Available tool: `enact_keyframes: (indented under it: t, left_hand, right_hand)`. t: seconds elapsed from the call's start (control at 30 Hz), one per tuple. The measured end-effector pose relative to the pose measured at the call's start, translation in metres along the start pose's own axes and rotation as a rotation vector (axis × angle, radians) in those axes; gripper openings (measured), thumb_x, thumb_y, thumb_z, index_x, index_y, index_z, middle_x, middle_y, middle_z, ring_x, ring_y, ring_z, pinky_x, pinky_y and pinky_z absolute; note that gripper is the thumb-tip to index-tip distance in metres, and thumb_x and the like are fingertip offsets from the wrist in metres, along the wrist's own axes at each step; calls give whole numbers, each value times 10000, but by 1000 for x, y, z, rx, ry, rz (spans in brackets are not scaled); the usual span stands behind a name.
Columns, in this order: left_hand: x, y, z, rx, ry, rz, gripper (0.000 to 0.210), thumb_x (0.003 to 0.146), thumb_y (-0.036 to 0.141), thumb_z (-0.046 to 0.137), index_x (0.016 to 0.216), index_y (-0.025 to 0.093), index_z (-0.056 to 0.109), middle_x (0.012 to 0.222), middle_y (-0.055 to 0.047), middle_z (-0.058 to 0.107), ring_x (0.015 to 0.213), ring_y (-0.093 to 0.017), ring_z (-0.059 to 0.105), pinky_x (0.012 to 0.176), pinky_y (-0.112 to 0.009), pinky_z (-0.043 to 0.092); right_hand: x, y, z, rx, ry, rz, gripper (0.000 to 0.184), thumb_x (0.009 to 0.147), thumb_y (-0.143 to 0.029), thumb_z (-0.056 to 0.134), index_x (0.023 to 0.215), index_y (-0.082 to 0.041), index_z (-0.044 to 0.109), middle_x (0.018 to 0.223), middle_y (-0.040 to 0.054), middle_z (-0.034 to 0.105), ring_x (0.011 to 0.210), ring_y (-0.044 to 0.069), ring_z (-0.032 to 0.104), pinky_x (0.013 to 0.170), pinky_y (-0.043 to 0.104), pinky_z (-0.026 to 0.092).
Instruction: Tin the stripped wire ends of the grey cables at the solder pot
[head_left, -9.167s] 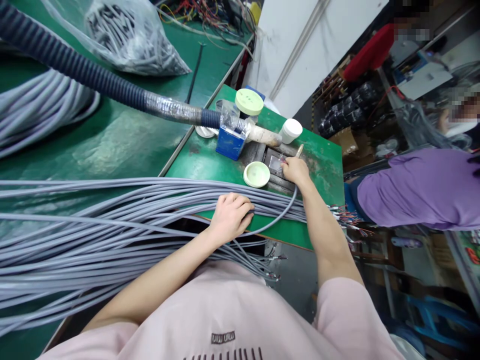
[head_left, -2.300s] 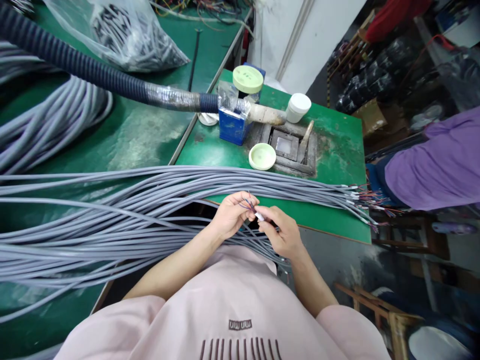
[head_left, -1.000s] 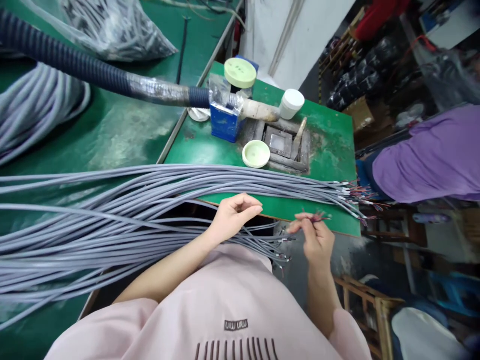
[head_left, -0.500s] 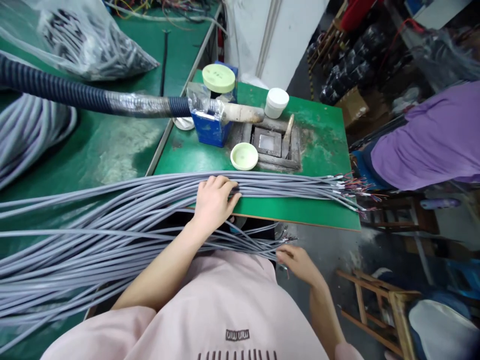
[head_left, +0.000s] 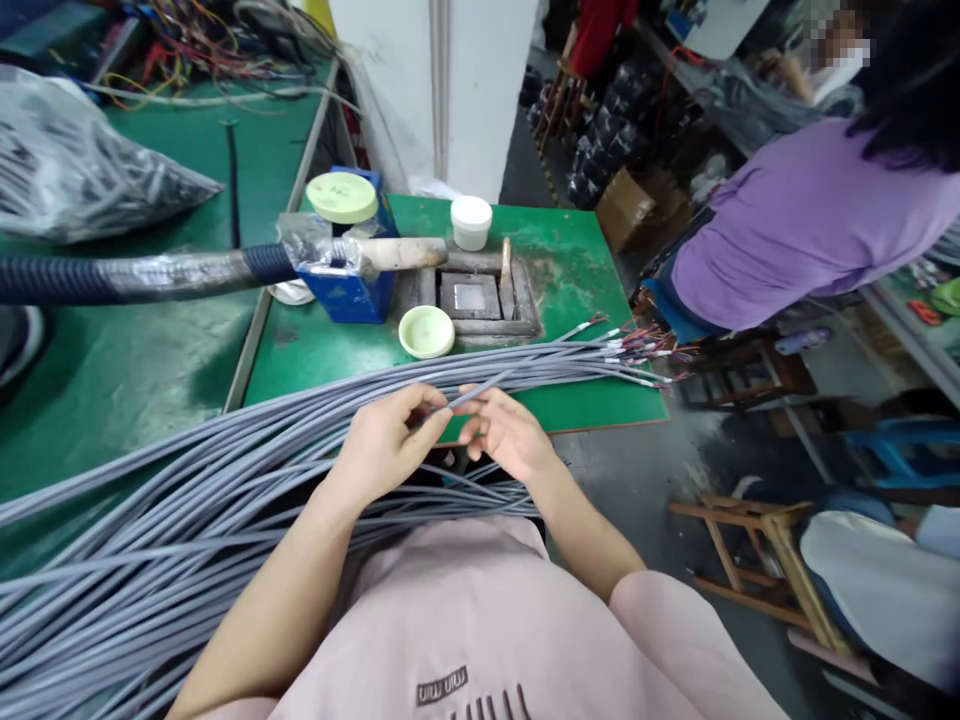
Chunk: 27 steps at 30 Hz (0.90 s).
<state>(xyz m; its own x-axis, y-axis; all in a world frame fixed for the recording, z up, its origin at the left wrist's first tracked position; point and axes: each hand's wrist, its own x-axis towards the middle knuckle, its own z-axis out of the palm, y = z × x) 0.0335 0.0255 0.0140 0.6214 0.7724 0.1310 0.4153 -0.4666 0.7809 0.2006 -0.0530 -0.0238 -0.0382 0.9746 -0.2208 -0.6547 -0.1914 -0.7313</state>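
My left hand point(head_left: 394, 435) pinches one grey cable point(head_left: 517, 368) between thumb and fingers, just above the front edge of the bench. Close on its right, my right hand point(head_left: 510, 432) has its index finger and thumb at the same cable, the other fingers loosely curled. That cable slants up to the right across a bundle of grey cables point(head_left: 345, 392) lying on the green bench. At the bundle's right end, stripped ends point(head_left: 637, 343) show thin coloured wires and white bits. More grey cables point(head_left: 450, 500) run below my hands, in front of my body.
Behind the bundle are a pale green bowl point(head_left: 427, 332), a square pot point(head_left: 469, 297) set into the bench with a brush point(head_left: 506, 278), a white tub point(head_left: 472, 222) and a blue box point(head_left: 349, 290) with a hose point(head_left: 150, 276). A person in purple point(head_left: 795, 230) sits at right.
My right hand has come up from the lower cables to beside my left hand. One cable is now lifted off the bundle between them. The view has shifted right.
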Motion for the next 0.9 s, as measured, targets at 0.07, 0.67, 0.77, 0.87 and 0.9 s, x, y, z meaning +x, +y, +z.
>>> enact_keyframes:
  t: [0.07,0.67,0.77,0.87,0.9]
  left_hand:
    - [-8,9,-6,-38,-18,23,186,847,338,583,930,182,640,647,31,585,522,-91,476,529,-219,368]
    - [-36,0,14,-162,-178,273,74,880,197,564,901,174,631,749,5,632,627,-79,541,606,-194,403]
    - [-36,-10,22,-137,-160,264,99,892,214,552,919,176,639,761,0,641,642,-84,556,617,-199,411]
    - [-35,-20,29,-113,-139,255,132,899,240,547,944,175,653,759,-10,645,647,-98,557,633,-217,423]
    - [-34,-23,30,-108,-125,252,143,896,252,556,957,175,658,764,-17,651,666,-110,564,653,-231,433]
  right_hand:
    - [-3,-11,-5,100,123,-108,224,833,-355,614,1005,-211,607,947,18,713,609,97,609,438,187,464]
    - [-51,-82,-60,144,562,-804,194,776,-351,697,888,-194,706,645,-73,575,430,12,362,420,148,342]
    - [-55,-92,-63,67,596,-898,224,770,-374,694,918,-206,704,619,-81,557,422,16,355,420,157,324]
    - [-64,-103,-66,-95,656,-1035,263,775,-372,682,1019,-274,683,588,-86,568,414,38,380,426,167,328]
    - [-68,-105,-66,-179,667,-1063,284,786,-369,668,1060,-294,670,565,-87,566,406,49,384,425,174,332]
